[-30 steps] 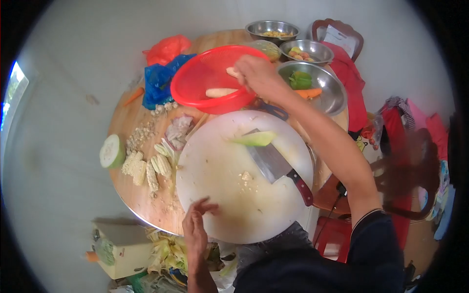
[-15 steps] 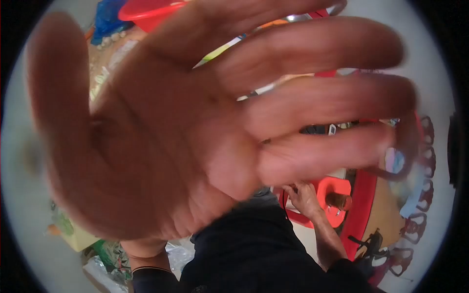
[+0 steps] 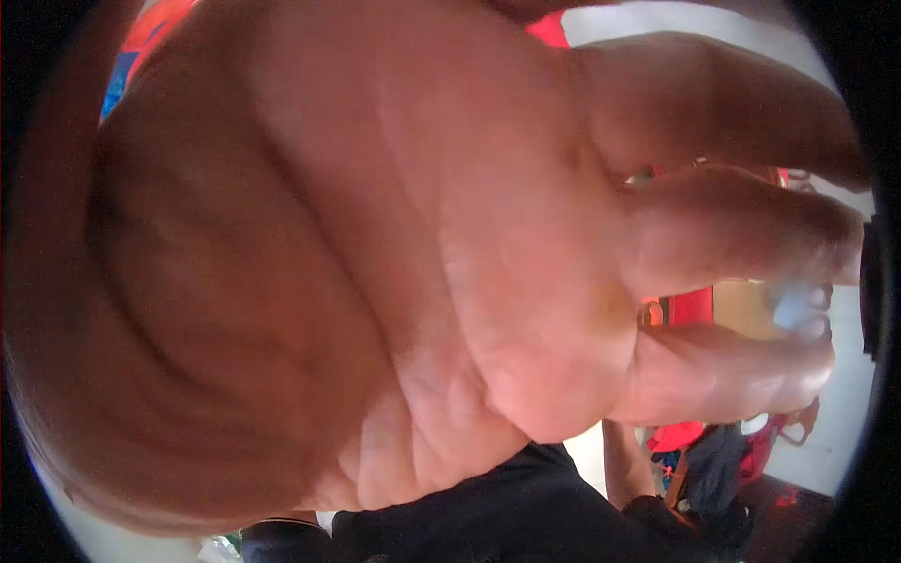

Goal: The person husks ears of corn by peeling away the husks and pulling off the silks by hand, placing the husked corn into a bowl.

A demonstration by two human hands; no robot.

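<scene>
The left hand (image 3: 375,263) fills most of my view, its palm turned toward the head camera, the nearest thing to it. The camera itself I cannot see, and whether the skin touches it, I cannot tell. The palm looks so large, I judge, because it is held very close in front. The fingers (image 3: 723,375) point right, extended and somewhat apart; I see nothing held in them.

The right hand is out of sight, probably hidden by this palm, so I cannot tell how its fingers are. Only the right forearm (image 3: 627,460) shows, at the near right.

At the near side are the dark shirt (image 3: 479,497) and the left sleeve (image 3: 286,541), so I take the big palm as the wearer's own. At the far left, a red thing (image 3: 153,28) and a blue thing (image 3: 114,84) are mostly covered. Dark cloth (image 3: 709,479) is at the near right.
</scene>
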